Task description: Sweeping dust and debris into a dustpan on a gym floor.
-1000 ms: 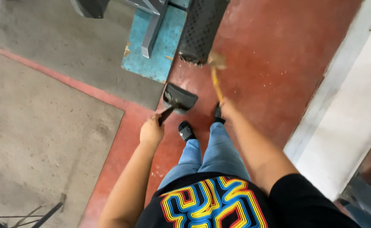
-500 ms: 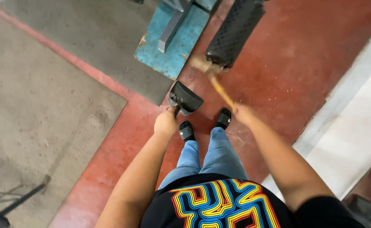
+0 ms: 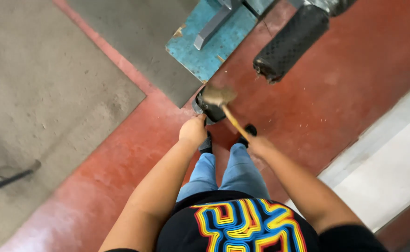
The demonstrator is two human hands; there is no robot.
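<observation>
Floor: red painted floor, grey mats, blue plate at the top edge.
Left hand: fingers clenched around black dustpan handle.
Right hand: fingers wrapped around small broom, bristles over the dustpan.
Nearby: black perforated cylinder.

Brush head blurred; dustpan partly hidden behind it.

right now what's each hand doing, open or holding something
Left hand: closed on the handle of the black dustpan.
Right hand: closed on the handle of the small broom.
</observation>
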